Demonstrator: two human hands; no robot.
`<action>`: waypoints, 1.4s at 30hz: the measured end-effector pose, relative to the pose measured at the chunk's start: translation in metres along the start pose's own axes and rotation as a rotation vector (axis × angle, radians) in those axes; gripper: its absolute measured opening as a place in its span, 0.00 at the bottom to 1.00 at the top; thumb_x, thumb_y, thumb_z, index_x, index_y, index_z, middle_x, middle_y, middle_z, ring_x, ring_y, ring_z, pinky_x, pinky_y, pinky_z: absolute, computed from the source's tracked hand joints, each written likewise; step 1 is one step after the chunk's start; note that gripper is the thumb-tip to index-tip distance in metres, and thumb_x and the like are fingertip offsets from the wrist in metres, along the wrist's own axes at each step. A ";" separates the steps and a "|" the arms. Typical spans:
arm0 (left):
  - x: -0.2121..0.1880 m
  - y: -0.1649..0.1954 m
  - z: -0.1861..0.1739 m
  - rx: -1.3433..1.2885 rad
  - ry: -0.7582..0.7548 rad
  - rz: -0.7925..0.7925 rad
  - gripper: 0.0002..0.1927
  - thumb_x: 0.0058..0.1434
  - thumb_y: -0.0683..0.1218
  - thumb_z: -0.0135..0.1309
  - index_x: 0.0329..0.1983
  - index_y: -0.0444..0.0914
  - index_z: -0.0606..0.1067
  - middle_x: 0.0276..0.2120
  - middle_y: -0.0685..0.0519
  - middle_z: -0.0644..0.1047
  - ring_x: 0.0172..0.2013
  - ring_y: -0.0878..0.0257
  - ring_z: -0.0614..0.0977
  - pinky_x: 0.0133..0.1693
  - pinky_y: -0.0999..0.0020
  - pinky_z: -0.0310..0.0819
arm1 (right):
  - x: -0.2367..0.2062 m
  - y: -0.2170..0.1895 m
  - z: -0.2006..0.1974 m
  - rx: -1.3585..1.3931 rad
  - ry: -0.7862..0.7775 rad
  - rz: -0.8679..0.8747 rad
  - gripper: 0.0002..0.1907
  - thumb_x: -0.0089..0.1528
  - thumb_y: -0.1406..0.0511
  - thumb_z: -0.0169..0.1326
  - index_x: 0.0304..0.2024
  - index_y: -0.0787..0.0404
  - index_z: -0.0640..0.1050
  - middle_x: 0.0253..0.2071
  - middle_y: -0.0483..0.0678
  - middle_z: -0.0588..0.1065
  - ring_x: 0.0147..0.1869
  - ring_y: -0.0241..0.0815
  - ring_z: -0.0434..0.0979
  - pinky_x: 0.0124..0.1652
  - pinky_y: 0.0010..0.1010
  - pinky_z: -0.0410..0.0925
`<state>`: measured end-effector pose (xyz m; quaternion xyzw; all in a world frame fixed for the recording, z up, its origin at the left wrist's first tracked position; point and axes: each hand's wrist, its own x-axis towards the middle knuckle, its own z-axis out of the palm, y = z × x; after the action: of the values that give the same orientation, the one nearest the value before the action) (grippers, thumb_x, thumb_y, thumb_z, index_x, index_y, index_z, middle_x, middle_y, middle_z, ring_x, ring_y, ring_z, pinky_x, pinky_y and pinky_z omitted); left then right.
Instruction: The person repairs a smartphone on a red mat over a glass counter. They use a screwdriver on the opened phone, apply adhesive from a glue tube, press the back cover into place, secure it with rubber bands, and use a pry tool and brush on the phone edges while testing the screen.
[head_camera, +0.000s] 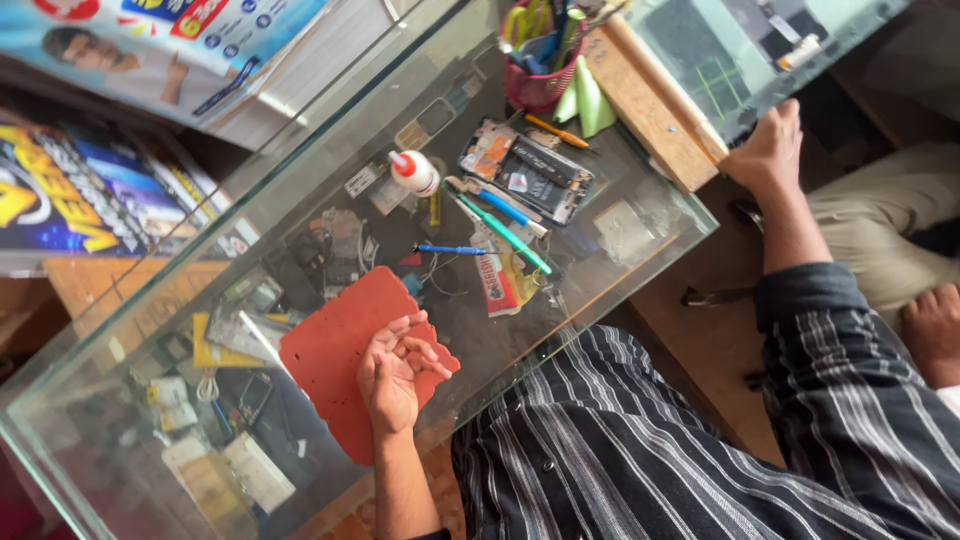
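The tabletop (640, 215) is glossy, reflective glass; on it lies a matt, rubbery red mat (335, 350), a smooth white plastic glue bottle (413, 172) and an opened phone (527, 170) with metallic parts, beside a rough, unfinished wooden block (650, 110)

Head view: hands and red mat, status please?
Left hand open, palm up on red mat. Right hand flat on wooden board. Opened phone, tools beyond.

We see a glass-topped counter (640, 215) running corner to corner, daylight glaring off the pane | under the glass, a shelf cluttered with small parts | a wooden block (650, 110) lying at the counter's far end | colourful posters (90, 190) along the upper left | brown floor (700, 340) beside the counter.
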<state>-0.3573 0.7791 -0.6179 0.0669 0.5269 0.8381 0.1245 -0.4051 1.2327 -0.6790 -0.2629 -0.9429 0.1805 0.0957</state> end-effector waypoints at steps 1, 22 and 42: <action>0.001 -0.001 0.000 -0.002 -0.011 0.023 0.28 0.76 0.57 0.43 0.63 0.29 0.68 0.61 0.31 0.71 0.41 0.55 0.81 0.33 0.52 0.85 | 0.009 -0.009 0.004 -0.034 -0.004 -0.004 0.38 0.51 0.52 0.72 0.52 0.72 0.75 0.49 0.63 0.72 0.52 0.58 0.74 0.50 0.45 0.69; -0.014 -0.026 -0.044 0.765 0.181 0.266 0.08 0.68 0.40 0.55 0.50 0.35 0.76 0.47 0.48 0.81 0.38 0.59 0.80 0.43 0.63 0.79 | -0.070 -0.031 -0.016 0.127 -0.260 -0.092 0.18 0.73 0.62 0.56 0.34 0.70 0.81 0.25 0.56 0.77 0.28 0.49 0.78 0.33 0.43 0.70; 0.085 -0.046 0.018 1.729 -0.202 0.221 0.11 0.63 0.47 0.55 0.40 0.34 0.72 0.38 0.44 0.76 0.37 0.53 0.85 0.34 0.65 0.81 | -0.107 -0.167 0.005 -0.009 -0.192 -0.458 0.10 0.59 0.59 0.62 0.33 0.58 0.82 0.33 0.48 0.78 0.36 0.52 0.80 0.37 0.43 0.72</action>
<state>-0.4282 0.8375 -0.6525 0.2624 0.9543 0.1427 -0.0055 -0.3931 1.0414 -0.6272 -0.0243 -0.9835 0.1739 0.0431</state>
